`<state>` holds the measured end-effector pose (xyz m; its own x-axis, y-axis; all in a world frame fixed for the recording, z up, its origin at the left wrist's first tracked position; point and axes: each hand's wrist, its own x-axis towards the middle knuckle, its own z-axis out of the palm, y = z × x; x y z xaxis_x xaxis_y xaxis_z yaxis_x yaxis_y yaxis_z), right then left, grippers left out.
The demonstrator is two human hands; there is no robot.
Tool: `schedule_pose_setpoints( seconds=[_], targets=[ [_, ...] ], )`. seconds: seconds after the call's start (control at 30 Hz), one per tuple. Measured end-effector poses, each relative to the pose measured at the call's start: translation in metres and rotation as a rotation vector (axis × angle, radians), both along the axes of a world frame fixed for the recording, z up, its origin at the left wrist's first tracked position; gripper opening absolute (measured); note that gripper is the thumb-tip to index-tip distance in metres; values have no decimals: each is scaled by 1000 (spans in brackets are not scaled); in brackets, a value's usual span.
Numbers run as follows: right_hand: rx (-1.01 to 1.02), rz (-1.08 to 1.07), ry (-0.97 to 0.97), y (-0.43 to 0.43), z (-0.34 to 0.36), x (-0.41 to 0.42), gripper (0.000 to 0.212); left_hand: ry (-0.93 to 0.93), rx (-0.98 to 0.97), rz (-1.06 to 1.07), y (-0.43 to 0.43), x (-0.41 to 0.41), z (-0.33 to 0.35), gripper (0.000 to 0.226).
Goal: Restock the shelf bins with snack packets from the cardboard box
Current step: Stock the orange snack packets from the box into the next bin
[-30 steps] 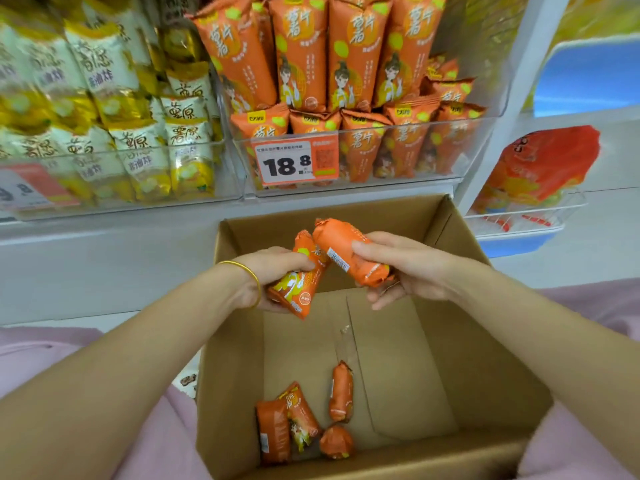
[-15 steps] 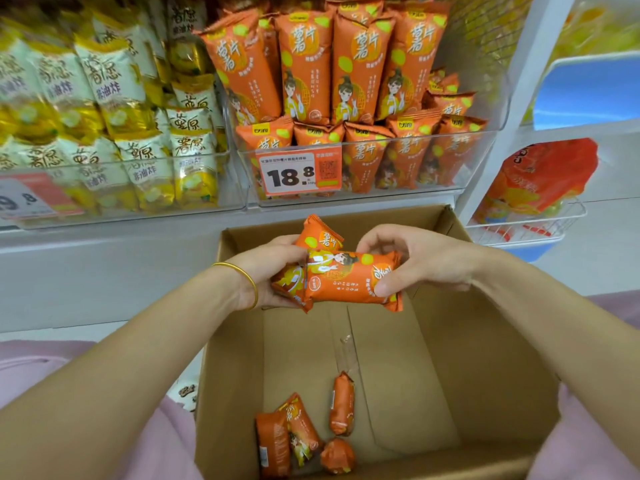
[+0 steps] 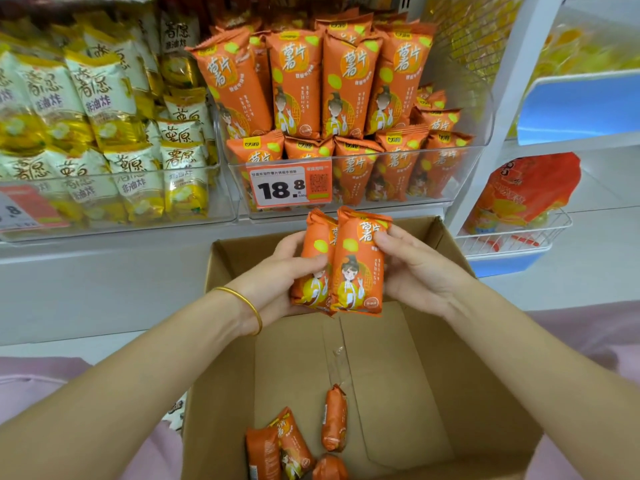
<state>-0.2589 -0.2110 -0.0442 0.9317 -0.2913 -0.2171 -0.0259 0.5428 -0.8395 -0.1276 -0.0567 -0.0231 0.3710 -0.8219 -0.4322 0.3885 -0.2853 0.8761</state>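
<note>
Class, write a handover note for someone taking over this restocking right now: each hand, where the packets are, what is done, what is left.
Left hand grips one orange packet; right hand grips a second packet beside it, both upright over the cardboard box.
Four packets lie at the box's near end.
Done: the orange shelf bin is already well filled.
Left: put these two in that bin, then the four.
</note>
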Motion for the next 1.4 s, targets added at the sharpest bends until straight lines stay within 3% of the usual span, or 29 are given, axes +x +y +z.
schedule_pose_setpoints(
  seconds=[0.07, 0.23, 0.4, 0.47, 0.6, 0.67, 0.73, 0.8, 0.87, 0.97, 1.03, 1.2, 1.3, 1.4],
  targets=[
    [36, -28, -7, 7, 0, 1, 85, 19, -27, -31, -1, -6, 0, 65],
    [-10, -93, 34, 19, 12, 2, 47, -8, -81, -40, -2, -17, 1, 85],
    [-110, -33, 86, 11, 31, -5, 63, -13, -151, -71, -8, -21, 9, 95],
    [-129, -24, 66, 6, 43, -10, 66, -15, -172, -61, -16, -23, 19, 89],
    [-22, -26, -55, -12, 63, -21, 92, -116, -177, -93, -40, -32, 47, 83],
    [3, -41, -120, -23, 74, -28, 93, -209, -161, -126, -56, -36, 65, 87],
    [-9, -68, -154, -37, 90, -34, 95, -372, -135, -197, -73, -38, 83, 89],
    [-81, -129, -174, -55, 103, -37, 98, -654, -128, -259, -89, -37, 98, 77],
    [-198, -250, -177, -75, 115, -39, 90, -1092, -146, -188, -102, -30, 111, 59],
    [-405, -456, -149, -103, 129, -37, 53, -1867, -245, -26, -120, -15, 132, 47],
    [-605, -538, -109, -120, 136, -27, 48, -2123, -200, 2, -133, 0, 138, 49],
    [-1136, -614, 5, -147, 142, 18, 84, -2276, 59, -115, -163, 20, 140, 66],
    [-1186, -585, 2, -161, 141, 38, 72, -2300, 128, -136, -169, 29, 141, 68],
    [-1221, -571, 13, -178, 144, 53, 72, -2307, 137, -151, -169, 34, 142, 63]
  ],
)
